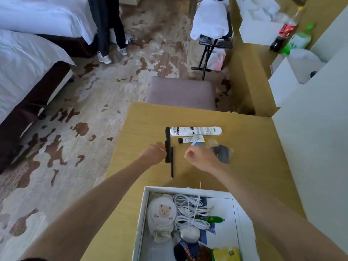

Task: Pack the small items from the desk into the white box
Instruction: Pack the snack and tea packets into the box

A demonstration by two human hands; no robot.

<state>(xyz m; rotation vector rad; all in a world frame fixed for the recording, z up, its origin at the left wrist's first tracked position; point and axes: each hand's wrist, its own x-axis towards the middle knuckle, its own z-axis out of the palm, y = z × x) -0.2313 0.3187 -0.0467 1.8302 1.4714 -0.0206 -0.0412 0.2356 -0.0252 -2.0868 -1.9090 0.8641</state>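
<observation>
1. The left hand (153, 153) hovers near the left edge of the yellow wooden desk (254, 166), fingers curled shut around something thin and pale that I cannot identify; it sits just beside the flat black plastic comb (168, 145).
2. The comb lies lengthwise toward the far edge. It looks light, stiff and slim, so pinching it across the spine should work better than gripping the teeth.
3. Just to its right lies a thin black pencil (172, 162), light and rigid but likely to roll; take it at mid-length.
4. Farther toward the far edge lies a long white rounded case with black print (195, 131), probably hard and smooth, so somewhat slippery; grip it across the middle.
5. Beneath it is a small white tube with a black cap (191, 139), soft and squeezable; hold it gently by the body.
6. The right hand (202, 157) is clenched in a loose fist, holding nothing I can see.
7. Beside it, a dark item in clear crinkly wrap (222, 152) looks limp and light.
8. The open white cardboard box (144, 213) sits at the near edge, already partly filled.
</observation>
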